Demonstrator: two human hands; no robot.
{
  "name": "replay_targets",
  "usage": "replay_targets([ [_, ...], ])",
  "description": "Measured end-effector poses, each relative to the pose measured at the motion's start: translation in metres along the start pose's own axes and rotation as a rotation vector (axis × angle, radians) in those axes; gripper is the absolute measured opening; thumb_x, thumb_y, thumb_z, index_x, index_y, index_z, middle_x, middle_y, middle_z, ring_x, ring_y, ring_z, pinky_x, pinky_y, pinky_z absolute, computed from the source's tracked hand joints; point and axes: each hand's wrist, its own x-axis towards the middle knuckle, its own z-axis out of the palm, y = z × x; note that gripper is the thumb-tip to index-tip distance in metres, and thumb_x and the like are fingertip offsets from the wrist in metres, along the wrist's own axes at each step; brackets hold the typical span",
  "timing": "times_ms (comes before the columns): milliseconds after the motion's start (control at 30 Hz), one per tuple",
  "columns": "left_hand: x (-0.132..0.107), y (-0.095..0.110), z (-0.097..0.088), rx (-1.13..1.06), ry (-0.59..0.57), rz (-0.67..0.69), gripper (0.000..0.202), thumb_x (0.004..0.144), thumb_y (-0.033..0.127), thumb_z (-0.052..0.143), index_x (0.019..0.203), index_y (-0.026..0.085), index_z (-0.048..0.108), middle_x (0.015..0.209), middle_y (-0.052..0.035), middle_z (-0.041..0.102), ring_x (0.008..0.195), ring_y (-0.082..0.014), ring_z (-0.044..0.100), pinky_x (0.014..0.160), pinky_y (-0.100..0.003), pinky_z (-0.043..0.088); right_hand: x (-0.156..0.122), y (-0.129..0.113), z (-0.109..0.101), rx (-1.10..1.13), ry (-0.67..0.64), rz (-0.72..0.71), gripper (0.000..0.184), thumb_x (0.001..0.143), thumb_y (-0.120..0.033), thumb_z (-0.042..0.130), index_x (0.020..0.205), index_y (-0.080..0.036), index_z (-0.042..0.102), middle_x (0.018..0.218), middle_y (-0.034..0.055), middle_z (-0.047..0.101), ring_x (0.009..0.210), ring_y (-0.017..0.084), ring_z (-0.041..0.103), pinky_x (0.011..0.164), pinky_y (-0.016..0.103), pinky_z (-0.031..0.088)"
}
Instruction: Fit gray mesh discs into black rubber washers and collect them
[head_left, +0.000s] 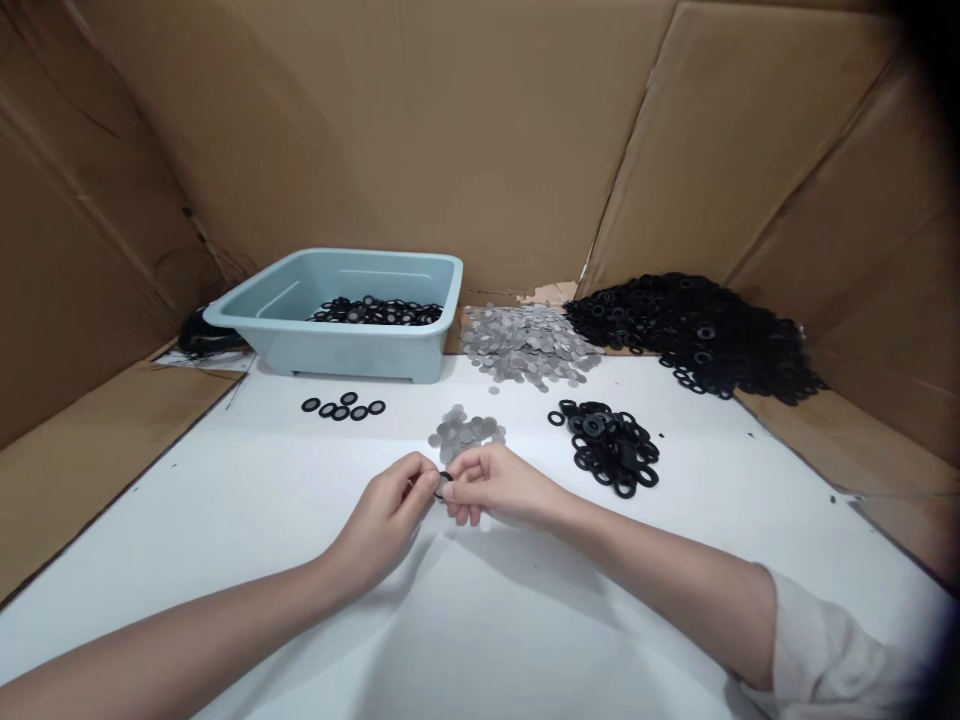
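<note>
My left hand (390, 515) and my right hand (491, 485) meet at the middle of the white table, fingers pinched together on one small black rubber ring (443, 484) held between them. Just beyond the fingertips lies a small heap of grey mesh discs (465, 432). To the right of that sits a small pile of black rings (611, 445). A short row of several finished black rings (343, 407) lies to the left, in front of a light blue tub (420, 355) holding more of them.
A big heap of grey discs (529, 343) and a big heap of black rings (697, 330) lie at the back right. Brown cardboard walls (487, 130) close in the white table (480, 620) on three sides.
</note>
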Motion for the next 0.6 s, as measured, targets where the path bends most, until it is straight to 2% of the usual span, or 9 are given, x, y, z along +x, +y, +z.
replay_targets([
  [200, 0.002, -0.001, -0.001, -0.001, -0.009, -0.003, 0.027, 0.085, 0.036, 0.039, 0.066, 0.018, 0.046, 0.061, 0.002, 0.045, 0.058, -0.013, 0.039, 0.055, -0.023, 0.031, -0.002, -0.005, 0.004, -0.058, 0.034, -0.022, 0.021, 0.075, -0.034, 0.057, 0.07, -0.015, 0.049, 0.057, 0.0002, 0.057, 0.046, 0.008, 0.051, 0.042, 0.017, 0.039],
  [400, 0.003, -0.007, -0.002, -0.159, -0.121, -0.058, 0.026, 0.081, 0.037, 0.048, 0.065, 0.018, 0.04, 0.056, 0.0045, 0.039, 0.053, -0.0096, 0.035, 0.05, -0.021, 0.025, -0.006, -0.015, 0.005, -0.201, 0.041, 0.002, 0.015, 0.075, -0.025, 0.056, 0.068, -0.016, 0.046, 0.055, -0.0023, 0.05, 0.048, 0.007, 0.048, 0.042, 0.015, 0.035],
  [600, 0.004, -0.01, -0.003, -0.323, -0.099, -0.089, 0.026, 0.079, 0.029, 0.051, 0.063, 0.018, 0.035, 0.052, 0.0069, 0.032, 0.048, -0.0074, 0.029, 0.047, -0.02, 0.021, -0.008, -0.02, 0.005, -0.291, 0.117, -0.075, 0.007, 0.075, -0.019, 0.053, 0.071, -0.016, 0.048, 0.055, -0.0029, 0.049, 0.049, 0.007, 0.046, 0.045, 0.017, 0.034],
])
